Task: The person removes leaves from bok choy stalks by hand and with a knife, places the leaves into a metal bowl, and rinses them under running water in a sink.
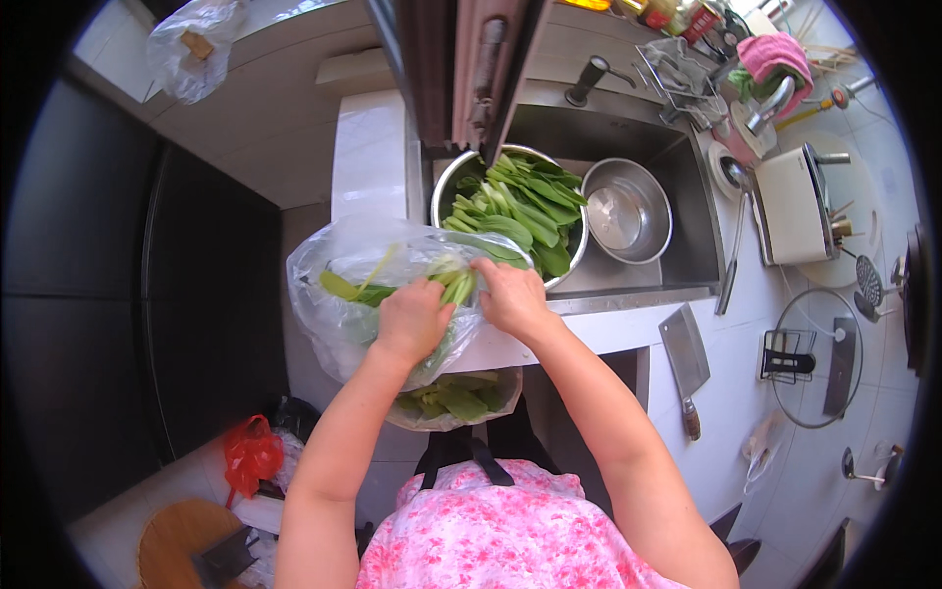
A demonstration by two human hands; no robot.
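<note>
A clear plastic bag (331,250) with leafy greens (460,286) in it lies over the sink's left front corner. My left hand (416,316) is inside the bag's mouth, its fingers curled around the green stalks. Beside it, my right hand (513,296) touches the stalk ends near the bag's rim; its fingertips are partly hidden, so its grip is unclear. Just beyond both hands, a round steel bowl (437,199) in the sink is heaped with bok choy leaves (522,206). Below the counter edge, a second plastic bag (513,401) holds more greens (456,397).
A steel pot (659,221) stands at the right of the sink (688,206). On the counter lie a cleaver (686,353) and a ladle (736,235), near a white toaster (791,210). A window frame (460,73) juts over the sink. Dark cabinet doors (213,294) rise at left.
</note>
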